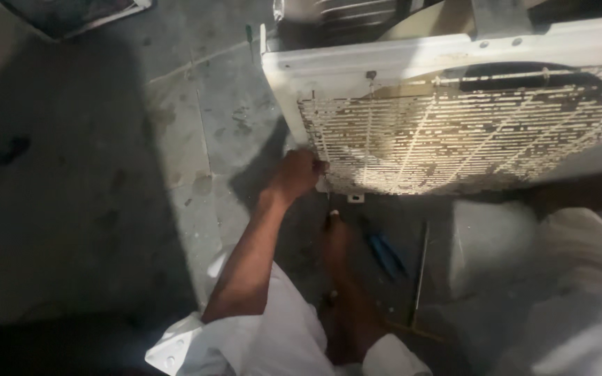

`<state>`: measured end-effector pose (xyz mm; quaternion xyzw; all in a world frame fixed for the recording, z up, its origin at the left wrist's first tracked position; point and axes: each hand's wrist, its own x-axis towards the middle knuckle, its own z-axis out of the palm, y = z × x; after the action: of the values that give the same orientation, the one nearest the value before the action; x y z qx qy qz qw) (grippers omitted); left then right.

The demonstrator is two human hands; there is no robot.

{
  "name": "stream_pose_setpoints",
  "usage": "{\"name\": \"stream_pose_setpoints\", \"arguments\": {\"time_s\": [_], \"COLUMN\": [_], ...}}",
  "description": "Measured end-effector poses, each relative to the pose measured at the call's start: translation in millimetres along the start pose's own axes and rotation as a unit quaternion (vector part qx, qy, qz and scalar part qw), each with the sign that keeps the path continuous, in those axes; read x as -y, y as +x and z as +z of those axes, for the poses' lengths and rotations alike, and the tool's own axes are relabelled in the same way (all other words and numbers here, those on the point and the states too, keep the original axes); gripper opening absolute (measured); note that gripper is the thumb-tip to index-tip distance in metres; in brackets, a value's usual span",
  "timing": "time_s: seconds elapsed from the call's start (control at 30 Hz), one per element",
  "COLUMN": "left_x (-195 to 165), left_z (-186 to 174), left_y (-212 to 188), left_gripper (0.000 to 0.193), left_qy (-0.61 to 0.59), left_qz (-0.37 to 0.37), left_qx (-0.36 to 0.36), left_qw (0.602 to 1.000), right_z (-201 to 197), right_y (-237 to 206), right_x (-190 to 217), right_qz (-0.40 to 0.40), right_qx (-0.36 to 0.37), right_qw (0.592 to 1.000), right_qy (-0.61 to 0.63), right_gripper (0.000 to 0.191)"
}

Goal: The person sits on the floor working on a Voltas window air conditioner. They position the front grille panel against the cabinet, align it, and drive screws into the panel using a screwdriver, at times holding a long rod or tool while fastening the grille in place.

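While left hand (297,174) fists the dirty grille (454,143) corner | right hand unseen | blue pliers (384,254) on floor

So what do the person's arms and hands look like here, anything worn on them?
The left hand is bare, with no glove, ring or watch showing. The left arm is bare as well, up to a loose white sleeve pushed back to about the elbow, with a white button near its edge. The right arm is too dark to describe, and its hand cannot be seen.

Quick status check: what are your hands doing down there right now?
Left hand closed on dirty grille's lower-left corner. Right hand out of sight. Blue-handled pliers on floor nearby.
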<state>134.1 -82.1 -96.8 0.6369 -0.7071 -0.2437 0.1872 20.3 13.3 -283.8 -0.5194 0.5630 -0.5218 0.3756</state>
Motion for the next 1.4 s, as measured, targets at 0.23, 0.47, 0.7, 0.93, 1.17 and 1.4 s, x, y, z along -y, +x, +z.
{"name": "stream_pose_setpoints", "arguments": {"time_s": [0.23, 0.47, 0.7, 0.93, 1.17, 1.4], "left_x": [0.1, 2.5, 7.7, 7.4, 5.9, 9.0], "left_z": [-2.5, -3.2, -7.4, -5.5, -10.2, -12.0], "left_y": [-1.0, -4.1, -1.8, -11.5, -16.8, -9.0], "left_gripper": [0.030, 0.031, 0.029, 0.031, 0.029, 0.030], "left_qy": [0.005, 0.027, 0.042, 0.036, 0.075, 0.078], "left_qz": [0.018, 0.026, 0.077, -0.010, -0.016, -0.011], "left_qx": [-0.015, -0.011, -0.036, -0.028, -0.020, 0.003], "left_qw": [1.000, 0.999, 0.995, 0.999, 0.997, 0.997], "right_z": [-20.1, -19.4, -1.0, -23.5, -18.5, -10.4], "right_y": [1.6, 3.4, -6.9, -8.1, -3.8, -7.8], "right_x": [20.3, 40.4, 38.0, 55.9, 68.3, 45.9], "right_qz": [0.328, 0.292, -0.074, 0.282, 0.373, 0.117], "right_qx": [0.155, 0.056, -0.002, 0.178, 0.165, 0.063], "right_qw": [0.823, 0.899, 0.997, 0.881, 0.744, 0.975], "right_qy": [0.437, 0.321, 0.005, 0.336, 0.528, -0.177], "right_gripper": [0.025, 0.011, 0.012, 0.019, 0.035, 0.035]}}
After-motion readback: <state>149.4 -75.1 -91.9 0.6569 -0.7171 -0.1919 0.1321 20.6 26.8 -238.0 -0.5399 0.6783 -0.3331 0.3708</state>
